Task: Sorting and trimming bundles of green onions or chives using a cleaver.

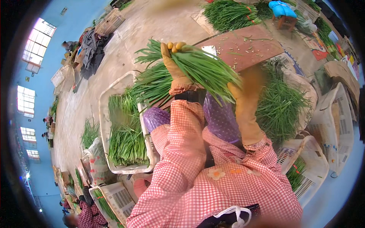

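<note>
A loose bunch of long green Chinese chives [205, 65] stretches between my hands, above a brown board [251, 42]. My left hand [174, 58], in a tan rubber glove, is closed around the leafy part, fingers wrapped over the top. At the lower right end, my right hand [246, 88] in a matching glove grips the bunch; a blur covers part of it. More chives [155, 85] lie under my left wrist, on the board's near end. Behind the held leaves, a flat white or metal piece [209, 50] is partly hidden.
A white plastic crate [104, 136] of chives stands at left. Loose chives [282, 108] spread over a sack at right, beside white crates [332, 128]. Tied bunches [231, 14] lie ahead near a wooden stool [285, 22]. Another person [88, 212] sits at lower left.
</note>
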`<state>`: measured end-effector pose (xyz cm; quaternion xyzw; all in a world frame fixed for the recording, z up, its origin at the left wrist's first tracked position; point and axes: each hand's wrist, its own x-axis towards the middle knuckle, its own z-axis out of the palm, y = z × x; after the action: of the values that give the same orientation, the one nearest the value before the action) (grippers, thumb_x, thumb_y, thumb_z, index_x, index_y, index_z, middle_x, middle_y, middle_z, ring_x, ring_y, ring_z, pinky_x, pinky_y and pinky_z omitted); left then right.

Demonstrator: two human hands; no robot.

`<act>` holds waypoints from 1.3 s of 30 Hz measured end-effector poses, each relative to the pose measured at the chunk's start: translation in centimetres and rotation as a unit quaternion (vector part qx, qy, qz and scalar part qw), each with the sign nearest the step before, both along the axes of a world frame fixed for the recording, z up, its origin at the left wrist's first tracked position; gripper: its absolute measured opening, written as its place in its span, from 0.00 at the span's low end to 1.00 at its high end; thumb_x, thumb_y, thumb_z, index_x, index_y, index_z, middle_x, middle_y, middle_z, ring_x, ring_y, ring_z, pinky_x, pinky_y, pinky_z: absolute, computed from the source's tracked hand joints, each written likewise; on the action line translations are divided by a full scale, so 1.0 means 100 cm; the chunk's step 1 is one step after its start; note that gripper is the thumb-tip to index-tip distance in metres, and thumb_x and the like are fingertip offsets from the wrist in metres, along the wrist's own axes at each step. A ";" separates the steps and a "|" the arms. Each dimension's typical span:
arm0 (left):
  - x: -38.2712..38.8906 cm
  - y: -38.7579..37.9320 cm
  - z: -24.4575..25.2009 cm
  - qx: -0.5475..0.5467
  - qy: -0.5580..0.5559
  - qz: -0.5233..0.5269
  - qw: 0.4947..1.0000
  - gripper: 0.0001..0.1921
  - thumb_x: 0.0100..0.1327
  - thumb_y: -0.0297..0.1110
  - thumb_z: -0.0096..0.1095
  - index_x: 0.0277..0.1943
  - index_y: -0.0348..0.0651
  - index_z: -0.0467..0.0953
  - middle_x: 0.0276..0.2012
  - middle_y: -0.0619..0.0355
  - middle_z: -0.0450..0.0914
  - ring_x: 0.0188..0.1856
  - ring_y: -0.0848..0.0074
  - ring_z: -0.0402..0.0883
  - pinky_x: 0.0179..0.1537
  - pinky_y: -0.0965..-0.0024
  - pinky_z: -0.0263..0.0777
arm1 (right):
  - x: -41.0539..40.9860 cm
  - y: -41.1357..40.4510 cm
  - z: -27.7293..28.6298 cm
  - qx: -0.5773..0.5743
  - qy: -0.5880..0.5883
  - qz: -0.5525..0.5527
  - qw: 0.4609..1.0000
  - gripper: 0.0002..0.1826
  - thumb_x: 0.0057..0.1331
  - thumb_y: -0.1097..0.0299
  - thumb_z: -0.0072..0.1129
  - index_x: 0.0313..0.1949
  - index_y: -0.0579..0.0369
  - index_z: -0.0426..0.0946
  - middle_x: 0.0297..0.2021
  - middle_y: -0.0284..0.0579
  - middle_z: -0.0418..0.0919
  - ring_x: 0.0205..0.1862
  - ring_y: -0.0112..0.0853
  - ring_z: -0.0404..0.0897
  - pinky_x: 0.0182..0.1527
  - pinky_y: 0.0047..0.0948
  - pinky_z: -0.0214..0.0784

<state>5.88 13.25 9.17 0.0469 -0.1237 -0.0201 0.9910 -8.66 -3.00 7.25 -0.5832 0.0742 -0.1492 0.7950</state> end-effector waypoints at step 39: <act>0.001 0.004 -0.020 -0.032 0.004 0.040 0.999 0.14 0.65 0.42 0.62 0.25 0.49 0.71 0.16 0.71 0.66 0.18 0.86 0.63 0.25 0.78 0.61 | 0.022 0.004 0.000 -0.516 -0.136 -0.215 0.818 0.16 0.52 0.70 0.70 0.42 0.56 0.83 0.38 0.49 0.83 0.48 0.42 0.77 0.53 0.38 0.64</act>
<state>5.94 13.64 7.17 0.0196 -0.1181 0.0237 0.9925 -6.45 -2.59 7.30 -0.8512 0.0009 -0.4103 0.3274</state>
